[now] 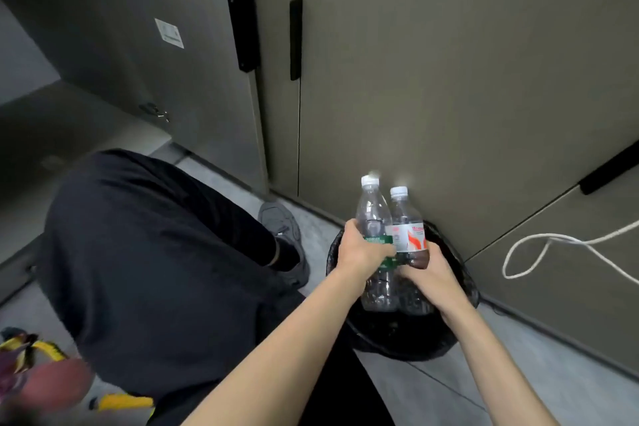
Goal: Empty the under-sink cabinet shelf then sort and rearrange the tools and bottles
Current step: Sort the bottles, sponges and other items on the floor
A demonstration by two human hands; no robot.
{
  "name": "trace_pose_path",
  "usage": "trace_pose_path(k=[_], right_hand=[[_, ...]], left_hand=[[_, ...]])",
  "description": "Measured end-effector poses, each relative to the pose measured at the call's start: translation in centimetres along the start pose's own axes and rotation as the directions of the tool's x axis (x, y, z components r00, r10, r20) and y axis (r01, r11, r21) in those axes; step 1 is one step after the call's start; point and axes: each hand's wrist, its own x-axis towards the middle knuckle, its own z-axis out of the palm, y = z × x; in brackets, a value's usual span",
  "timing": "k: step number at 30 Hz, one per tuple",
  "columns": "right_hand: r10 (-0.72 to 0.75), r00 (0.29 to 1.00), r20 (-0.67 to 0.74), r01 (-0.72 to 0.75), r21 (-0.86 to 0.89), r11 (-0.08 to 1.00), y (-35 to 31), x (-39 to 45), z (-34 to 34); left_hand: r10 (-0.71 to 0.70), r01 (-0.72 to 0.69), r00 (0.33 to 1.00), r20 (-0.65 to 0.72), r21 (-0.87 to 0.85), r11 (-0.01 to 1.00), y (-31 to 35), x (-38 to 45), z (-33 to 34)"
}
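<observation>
Grey-brown cabinet doors [432, 79] with black handles fill the background, one door at the left standing open, above a pale tiled floor [518, 363]. Against the doors on the floor stands a round bin [460, 290] lined with a black bag; whatever is inside it is too dark to tell. Over the bin's mouth two clear plastic bottles are held upright, side by side and touching. The left hand [361, 252] wraps its fingers round the green-labelled bottle [375, 218] at the label. The right hand [428, 275] grips the red-and-white-labelled bottle [408, 235] low on its body. A white cord [539, 245] loops against the right-hand doors.
</observation>
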Motion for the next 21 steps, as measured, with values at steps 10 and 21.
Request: trace_pose_path(k=[10, 21], right_hand=[[-0.047, 0.994, -0.097, 0.043, -0.041, 0.998, -2.9, 1.8, 1.7], [-0.509, 0.828, 0.235, 0.554, -0.199, 0.809, -26.9, 5.1, 14.4]], left_hand=[[0.084, -0.039, 0.989, -0.124, 0.326, 0.944, 2.0, 1.6, -3.5], [0.787, 0.176, 0.487, -0.379, 0.925, 0.337, 13.9, -6.3, -29.2]])
